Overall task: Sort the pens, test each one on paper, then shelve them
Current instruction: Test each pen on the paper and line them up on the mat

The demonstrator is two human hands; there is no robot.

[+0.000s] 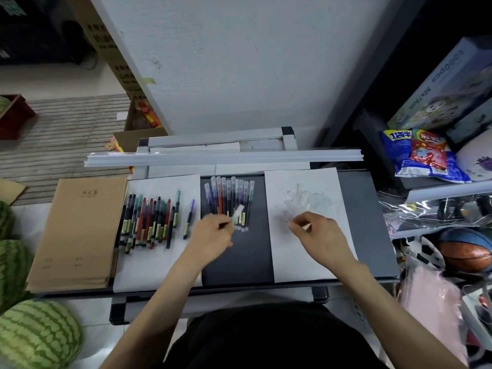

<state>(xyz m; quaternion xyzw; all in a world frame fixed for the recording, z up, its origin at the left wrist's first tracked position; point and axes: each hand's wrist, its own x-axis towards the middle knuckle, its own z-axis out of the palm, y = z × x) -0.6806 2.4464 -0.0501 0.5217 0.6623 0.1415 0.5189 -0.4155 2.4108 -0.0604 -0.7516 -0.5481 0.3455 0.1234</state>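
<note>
My left hand (213, 233) pinches a clear-barrelled pen (237, 212) whose end points up over a row of capped clear pens (229, 201) on the dark table top (234, 257). My right hand (316, 230) has its fingers curled on the white test paper (306, 262), which bears faint scribbles; whether it holds something small I cannot tell. Several clear caps (308, 197) lie on that paper above the hand. A fan of dark-barrelled pens (149, 222) lies on a second white sheet (157, 267) at the left, with one purple pen (189, 218) apart from them.
A stack of brown notebooks (80, 230) lies at the table's left end. White rails (223, 158) run across the back. Watermelons (34, 334) sit on the floor at left. Shelves at right hold snack bags (420, 155), boxes and balls (466, 251).
</note>
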